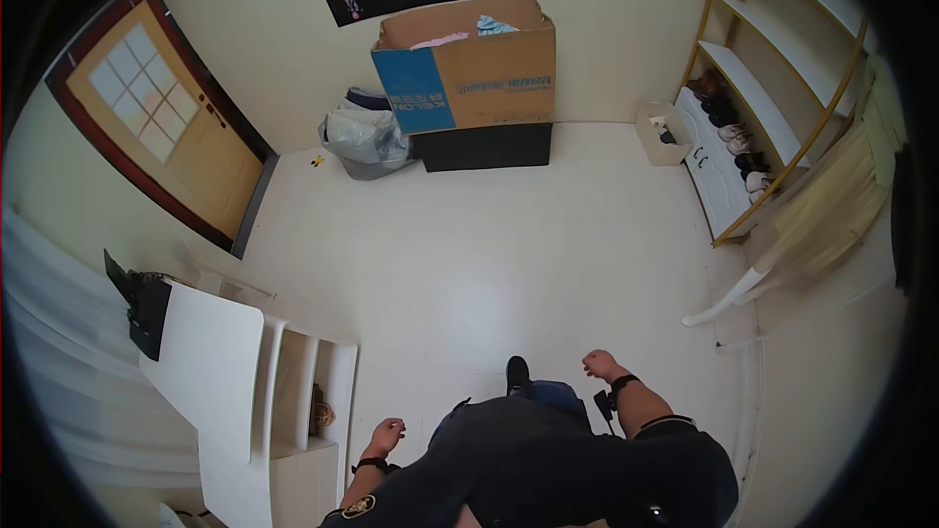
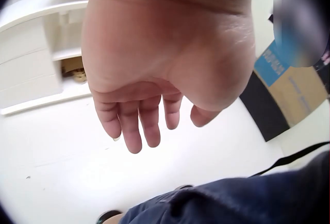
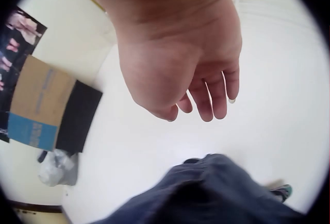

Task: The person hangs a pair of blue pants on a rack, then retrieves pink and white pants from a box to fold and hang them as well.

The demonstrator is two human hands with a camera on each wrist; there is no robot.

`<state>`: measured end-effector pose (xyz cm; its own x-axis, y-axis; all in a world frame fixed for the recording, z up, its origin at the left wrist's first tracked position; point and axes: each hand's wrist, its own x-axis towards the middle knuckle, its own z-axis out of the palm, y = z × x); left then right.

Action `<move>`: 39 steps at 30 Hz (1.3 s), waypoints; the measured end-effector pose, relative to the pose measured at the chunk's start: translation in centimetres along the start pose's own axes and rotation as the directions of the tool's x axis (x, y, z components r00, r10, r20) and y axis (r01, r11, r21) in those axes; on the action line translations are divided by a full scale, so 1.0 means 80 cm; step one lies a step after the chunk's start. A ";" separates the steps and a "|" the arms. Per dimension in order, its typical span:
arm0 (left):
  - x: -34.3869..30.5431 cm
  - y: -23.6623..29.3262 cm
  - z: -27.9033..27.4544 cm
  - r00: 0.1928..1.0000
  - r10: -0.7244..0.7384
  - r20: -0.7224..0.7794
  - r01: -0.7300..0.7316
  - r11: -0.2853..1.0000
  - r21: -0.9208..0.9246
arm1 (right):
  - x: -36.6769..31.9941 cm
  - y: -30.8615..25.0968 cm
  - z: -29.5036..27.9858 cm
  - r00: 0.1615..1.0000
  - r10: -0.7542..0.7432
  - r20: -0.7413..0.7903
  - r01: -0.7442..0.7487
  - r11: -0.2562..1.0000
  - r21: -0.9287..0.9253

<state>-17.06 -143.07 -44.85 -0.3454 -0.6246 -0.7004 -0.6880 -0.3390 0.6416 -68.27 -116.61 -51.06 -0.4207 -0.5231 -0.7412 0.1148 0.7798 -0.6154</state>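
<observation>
The left hand (image 1: 387, 436) hangs beside the body near the white desk unit, a dark band on its wrist. In the left wrist view this hand (image 2: 165, 64) shows its palm, fingers relaxed and holding nothing. On the other side, the right hand (image 1: 603, 366) hangs in front of the right thigh, also with a wrist band. Its palm (image 3: 180, 59) faces the camera in the right wrist view, fingers loosely bent and nothing between them. Neither hand touches any object.
Against the far wall a cardboard box (image 1: 494, 78) with cloth inside stands on a black base (image 1: 489, 148), beside a grey plastic bag (image 1: 367, 140). A white desk (image 1: 210, 362) is at left, a door (image 1: 166, 112) at upper left, a shoe cabinet (image 1: 712, 171) and shelf at right.
</observation>
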 end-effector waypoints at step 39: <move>0.572 0.460 -0.137 0.964 0.157 -0.216 -0.226 0.910 -0.348 | 0.309 -0.567 -0.174 0.988 -0.157 -0.004 0.135 0.860 -0.493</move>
<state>-51.20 -191.80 -49.89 -0.3030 -0.8069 -0.5070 -0.3261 -0.4121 0.8508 -96.42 -160.09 -37.70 -0.4375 -0.6375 -0.6342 -0.4011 0.7695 -0.4969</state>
